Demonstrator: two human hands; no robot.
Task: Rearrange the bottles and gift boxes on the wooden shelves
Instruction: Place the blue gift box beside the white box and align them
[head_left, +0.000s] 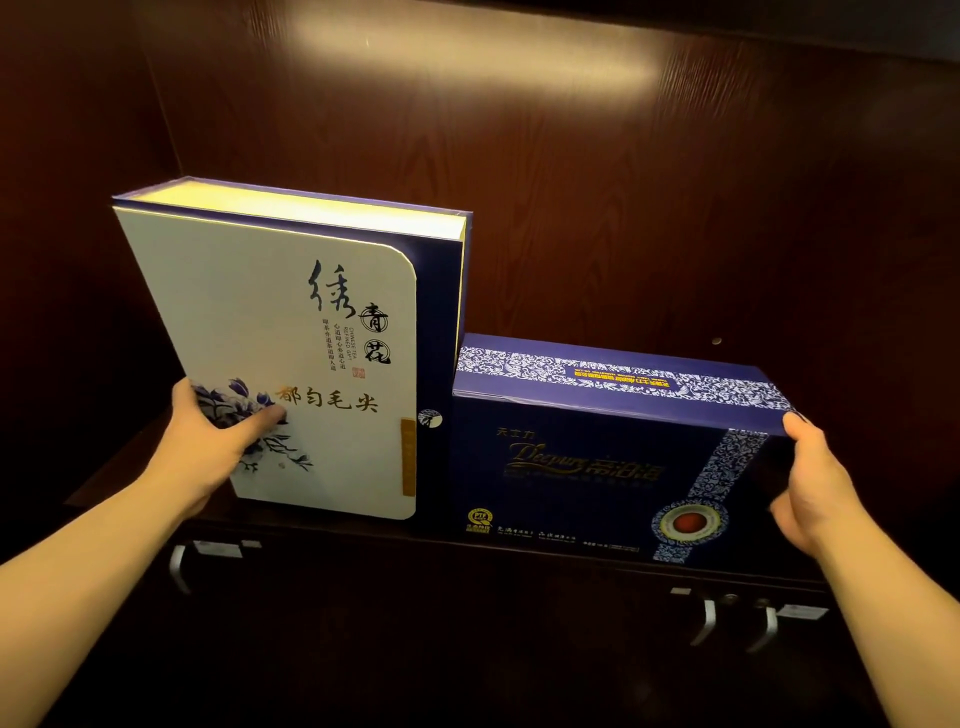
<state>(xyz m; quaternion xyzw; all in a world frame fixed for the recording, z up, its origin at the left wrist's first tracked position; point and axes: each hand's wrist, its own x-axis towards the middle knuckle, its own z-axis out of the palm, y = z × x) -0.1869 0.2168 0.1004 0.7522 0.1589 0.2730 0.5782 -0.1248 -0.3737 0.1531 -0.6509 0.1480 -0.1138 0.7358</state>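
A tall white gift box (306, 358) with black calligraphy, blue flowers and a navy spine stands upright on the dark wooden shelf (124, 467). My left hand (218, 431) grips its lower left edge, thumb across the front. Touching its right side stands a wider, lower navy gift box (587, 467) with a white floral band and gold lettering. My right hand (810, 483) holds that box's right end, fingers over the top corner. No bottles are in view.
The shelf's dark wooden back panel (571, 182) rises behind the boxes, with free room above the navy box. Below the shelf edge are cabinet doors with metal handles (179, 566) at left and paired handles (732, 623) at right.
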